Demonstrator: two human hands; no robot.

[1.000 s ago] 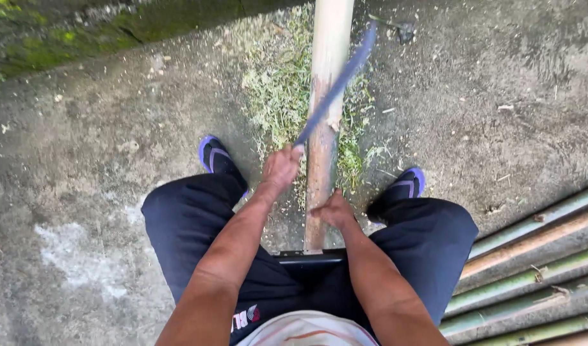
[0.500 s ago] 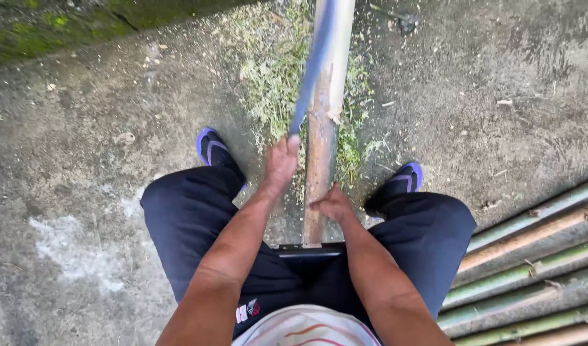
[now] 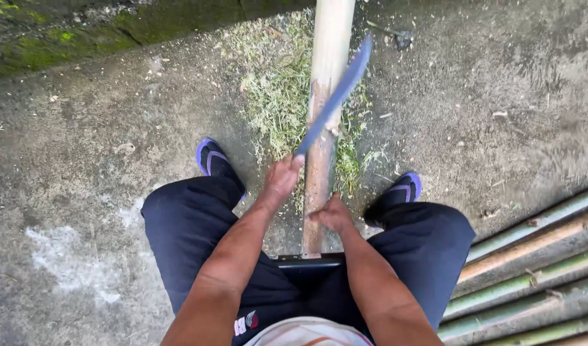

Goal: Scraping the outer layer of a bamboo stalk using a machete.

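Left hand [image 3: 282, 176] is closed tight around the handle of a long knife [image 3: 335, 96]. Its blade looks bluish and blurry, and it points up toward one o'clock, crossing over the bamboo pole [image 3: 326, 83]. The right hand [image 3: 332, 214] sits just at four o'clock from the left one and presses on the pole, fingers curled against its side (I cannot tell if they go all the way around).

That pole is pale and thick. It runs from the top edge of the picture, at twelve o'clock, straight down between the person's knees, and its near end rests on the edge of a dark seat [image 3: 307, 261]. Its lower part is brownish, and the upper part is lighter.

Under the pole lies a heap of green shavings [image 3: 278, 96] on the grey concrete ground [image 3: 82, 160]. Two feet in blue sandals stand on both sides of the pole, one sandal [image 3: 212, 159] at ten o'clock from the hands and the other sandal [image 3: 406, 189] at three o'clock. More bamboo poles [image 3: 531, 256], green and brown, lie side by side at four o'clock. A mossy wall [image 3: 82, 32] runs along the top left.
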